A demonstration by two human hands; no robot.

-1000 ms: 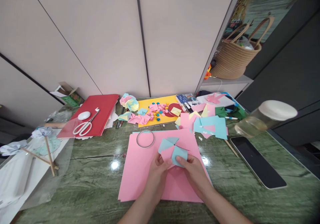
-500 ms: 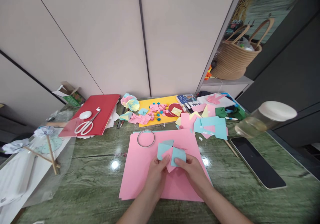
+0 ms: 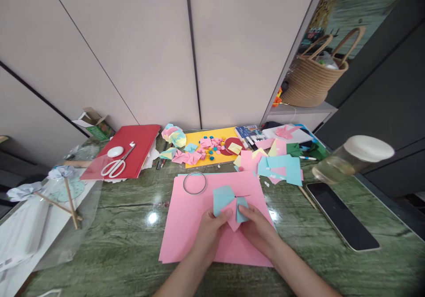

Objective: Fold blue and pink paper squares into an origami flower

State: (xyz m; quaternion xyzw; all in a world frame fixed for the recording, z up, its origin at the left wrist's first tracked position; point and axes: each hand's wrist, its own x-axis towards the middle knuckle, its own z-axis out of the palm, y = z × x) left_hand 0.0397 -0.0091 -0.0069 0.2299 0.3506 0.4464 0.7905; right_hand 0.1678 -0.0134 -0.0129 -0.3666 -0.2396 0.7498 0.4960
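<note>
Between my two hands is a piece of folded origami paper [image 3: 223,197], light blue with a pink flap pointing down toward me. My left hand [image 3: 211,228] grips its left side, the thumb pressed on the pink flap. On the right side, my right hand [image 3: 258,229] pinches a light blue flap with its thumb on top. The fingers under the paper are hidden. Both hands are above a stack of pink paper sheets [image 3: 186,226]. A thin round ring [image 3: 195,194] lies on the stack's upper left part.
White-handled scissors [image 3: 114,167] rest on a red folder [image 3: 141,142] at the left. Paper pieces [image 3: 282,168] and a yellow sheet [image 3: 192,135] with small balls lie behind the stack. A phone [image 3: 341,215] and a lidded jar [image 3: 348,157] are at the right.
The folded paper has turned and shifted slightly right in my hands. Its right light blue flap looks narrower now, and the pink flap shows more fully. Both hands keep their hold.
</note>
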